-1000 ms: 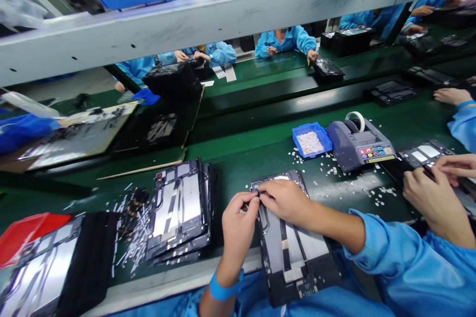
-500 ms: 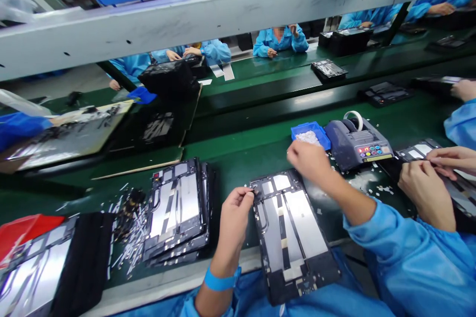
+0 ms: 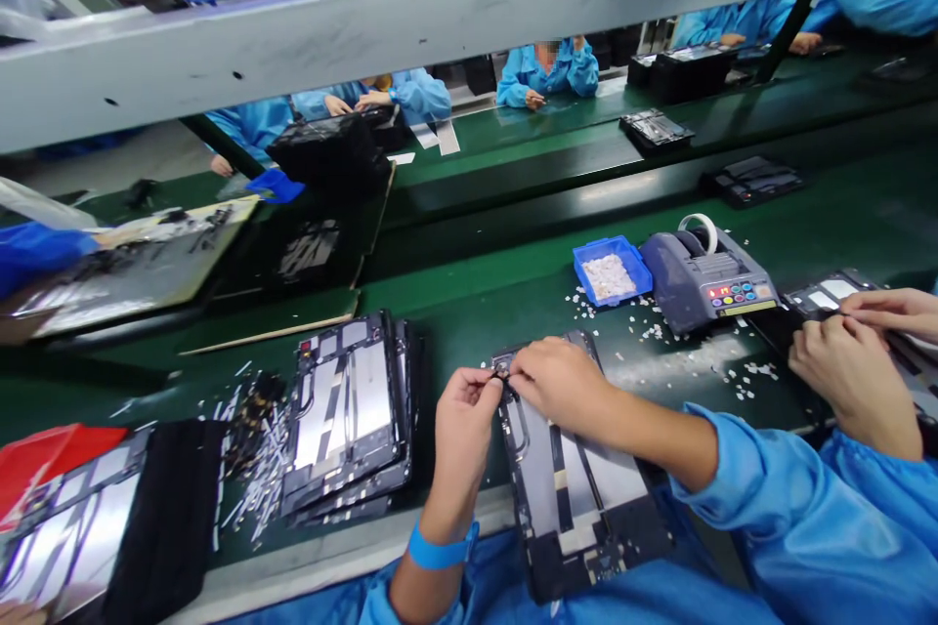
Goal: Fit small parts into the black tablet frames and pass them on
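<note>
My left hand (image 3: 465, 420) and right hand (image 3: 561, 381) meet fingertip to fingertip at the far left corner of the tablet frame (image 3: 578, 498), pinching a small dark part (too small to make out) against it. The frame lies at the near edge of the green worktop (image 3: 476, 312), overhanging it toward me, a stack of frames (image 3: 352, 415) lying just left.
</note>
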`<action>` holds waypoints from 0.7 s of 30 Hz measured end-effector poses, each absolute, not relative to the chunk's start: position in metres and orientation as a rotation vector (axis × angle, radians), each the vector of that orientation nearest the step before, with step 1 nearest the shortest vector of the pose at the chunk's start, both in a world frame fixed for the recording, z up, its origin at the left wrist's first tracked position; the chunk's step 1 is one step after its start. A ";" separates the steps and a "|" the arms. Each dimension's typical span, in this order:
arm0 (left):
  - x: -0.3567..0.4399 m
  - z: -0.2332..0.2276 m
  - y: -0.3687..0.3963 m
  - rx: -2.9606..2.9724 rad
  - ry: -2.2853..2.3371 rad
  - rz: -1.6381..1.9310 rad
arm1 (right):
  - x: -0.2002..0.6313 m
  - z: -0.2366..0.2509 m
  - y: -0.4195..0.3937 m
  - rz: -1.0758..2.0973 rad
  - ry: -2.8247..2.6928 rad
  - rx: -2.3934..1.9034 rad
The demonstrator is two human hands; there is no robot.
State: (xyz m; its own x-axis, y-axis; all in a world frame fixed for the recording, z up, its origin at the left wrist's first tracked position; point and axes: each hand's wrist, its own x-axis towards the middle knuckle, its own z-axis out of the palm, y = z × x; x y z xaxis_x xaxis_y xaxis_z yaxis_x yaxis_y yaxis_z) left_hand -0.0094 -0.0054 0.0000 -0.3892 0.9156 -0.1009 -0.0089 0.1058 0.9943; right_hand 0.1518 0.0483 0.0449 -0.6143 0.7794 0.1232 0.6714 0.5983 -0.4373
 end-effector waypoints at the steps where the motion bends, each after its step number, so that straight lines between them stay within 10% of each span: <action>1: -0.009 0.002 -0.007 0.946 1.571 1.404 | 0.146 0.043 0.045 0.521 -2.535 -1.188; 21: -0.006 -0.007 -0.010 0.824 1.508 1.434 | 0.210 0.044 0.110 0.278 -2.205 -1.612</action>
State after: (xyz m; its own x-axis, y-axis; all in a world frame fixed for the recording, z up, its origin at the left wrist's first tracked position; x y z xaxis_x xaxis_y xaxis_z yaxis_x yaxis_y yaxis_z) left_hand -0.0060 -0.0096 -0.0067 -0.3990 0.9050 -0.1475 -0.1016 0.1162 0.9880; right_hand 0.2099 0.1098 0.0439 -0.2596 0.9457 0.1956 0.8677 0.3174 -0.3827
